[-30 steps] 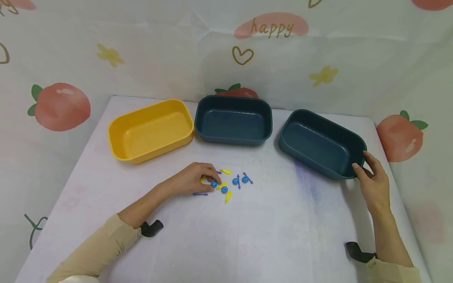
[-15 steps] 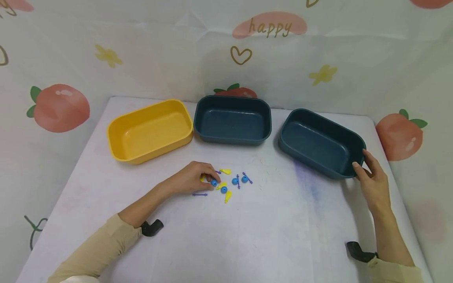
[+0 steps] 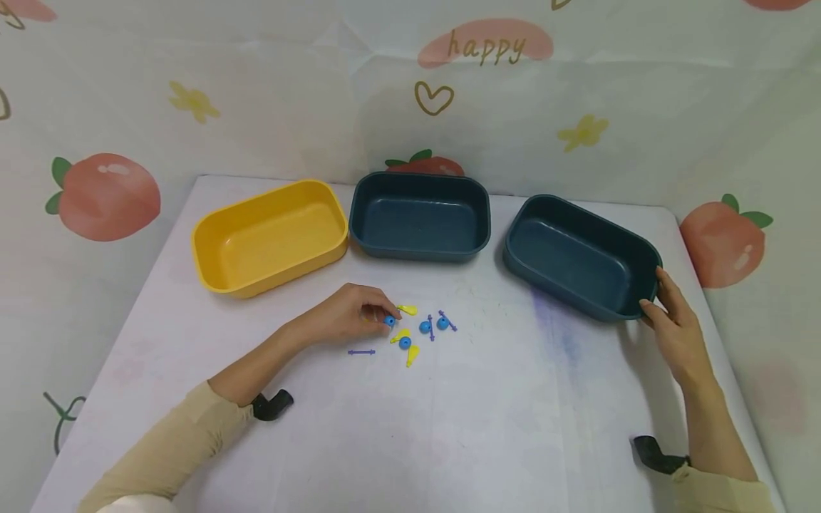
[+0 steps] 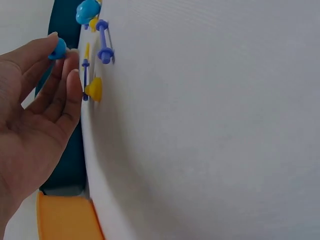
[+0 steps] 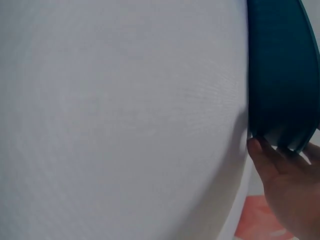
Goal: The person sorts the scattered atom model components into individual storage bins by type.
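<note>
Between its thumb and finger, my left hand pinches a small blue bead, held just above the table. Several other blue beads, yellow drop-shaped pieces and purple rods with flanged ends lie scattered close by. Part of that group is hidden behind the hand. At the right, my right hand holds the near right corner of a dark teal bin, thumb at the rim and fingers along the outer end. The right wrist view shows fingertips against the bin's wall.
Another dark teal bin stands at the back middle. A yellow bin sits to its left, almost touching it. A white cloth covers the table, and a printed curtain hangs behind.
The left hand has risen slightly with the blue bead, away from the loose pieces. The right hand stays at the bin's corner; the head view has shifted slightly.
</note>
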`<state>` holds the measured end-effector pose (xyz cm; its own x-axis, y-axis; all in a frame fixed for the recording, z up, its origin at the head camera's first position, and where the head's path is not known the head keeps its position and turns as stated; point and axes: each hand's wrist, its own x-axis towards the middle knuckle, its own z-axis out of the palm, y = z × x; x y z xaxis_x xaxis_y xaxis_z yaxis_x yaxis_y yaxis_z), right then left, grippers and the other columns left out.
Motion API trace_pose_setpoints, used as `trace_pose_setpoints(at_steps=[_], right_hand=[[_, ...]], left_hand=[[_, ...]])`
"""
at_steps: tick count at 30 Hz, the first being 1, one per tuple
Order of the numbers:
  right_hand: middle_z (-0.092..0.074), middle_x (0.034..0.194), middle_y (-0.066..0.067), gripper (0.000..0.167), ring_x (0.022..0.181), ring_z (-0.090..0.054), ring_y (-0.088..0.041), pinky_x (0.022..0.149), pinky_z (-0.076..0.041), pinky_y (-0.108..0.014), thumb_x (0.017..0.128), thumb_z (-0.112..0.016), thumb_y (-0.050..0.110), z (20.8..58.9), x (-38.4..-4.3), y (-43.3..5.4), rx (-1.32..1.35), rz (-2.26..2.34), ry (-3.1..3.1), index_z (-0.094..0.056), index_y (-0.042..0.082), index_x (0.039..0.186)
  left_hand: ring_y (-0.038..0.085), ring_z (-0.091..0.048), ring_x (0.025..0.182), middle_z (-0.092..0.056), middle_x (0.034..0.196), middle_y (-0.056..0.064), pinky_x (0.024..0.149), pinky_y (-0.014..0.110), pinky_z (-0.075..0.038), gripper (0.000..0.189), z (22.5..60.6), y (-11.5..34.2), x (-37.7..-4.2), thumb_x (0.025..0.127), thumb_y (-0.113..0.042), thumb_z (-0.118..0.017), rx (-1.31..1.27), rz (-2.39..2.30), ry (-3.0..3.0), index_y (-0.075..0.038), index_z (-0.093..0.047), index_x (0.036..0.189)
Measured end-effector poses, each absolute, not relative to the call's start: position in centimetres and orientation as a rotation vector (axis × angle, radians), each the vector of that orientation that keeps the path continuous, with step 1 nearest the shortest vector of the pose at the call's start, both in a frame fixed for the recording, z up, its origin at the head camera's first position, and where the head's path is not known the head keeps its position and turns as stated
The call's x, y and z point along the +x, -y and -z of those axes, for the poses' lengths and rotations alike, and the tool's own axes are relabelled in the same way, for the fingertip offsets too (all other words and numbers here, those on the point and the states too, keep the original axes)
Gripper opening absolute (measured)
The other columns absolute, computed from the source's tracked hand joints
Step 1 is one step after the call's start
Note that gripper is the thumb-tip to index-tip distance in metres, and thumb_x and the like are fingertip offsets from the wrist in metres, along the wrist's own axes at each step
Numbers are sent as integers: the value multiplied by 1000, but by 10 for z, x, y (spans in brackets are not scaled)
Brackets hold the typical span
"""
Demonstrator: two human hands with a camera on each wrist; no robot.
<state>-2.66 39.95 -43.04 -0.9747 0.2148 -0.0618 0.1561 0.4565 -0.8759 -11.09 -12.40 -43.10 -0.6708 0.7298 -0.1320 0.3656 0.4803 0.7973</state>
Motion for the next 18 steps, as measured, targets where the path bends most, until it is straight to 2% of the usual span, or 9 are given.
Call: trace_pose_setpoints(at_steps=[10,15,18], right_hand=[[-9,164,-15,67,137,-39,-10,83,-43,-2,104,-51,12,432,-24,-405,-228,-1819,2502,-17,25,160],[-11,163,-19,68,125,-48,1,83,-43,-3,103,-52,12,431,-25,-406,-212,-1797,2530,-17,25,160],[-11,163,-20,69,120,-51,3,84,-44,-4,103,-52,10,432,-25,-407,-206,-1842,2492,-17,23,160]], left_hand=[[12,-63,91,-69,105,-7,87,26,-55,22,423,115,-118,88,-10,-76,872,-1146,-2223,-13,-72,110],[13,-63,91,-69,105,-6,87,26,-55,23,418,109,-124,89,-8,-75,894,-1161,-2199,-11,-72,112],[13,-64,92,-69,106,-5,88,25,-54,23,415,105,-129,89,-9,-75,904,-1188,-2166,-12,-72,111]])
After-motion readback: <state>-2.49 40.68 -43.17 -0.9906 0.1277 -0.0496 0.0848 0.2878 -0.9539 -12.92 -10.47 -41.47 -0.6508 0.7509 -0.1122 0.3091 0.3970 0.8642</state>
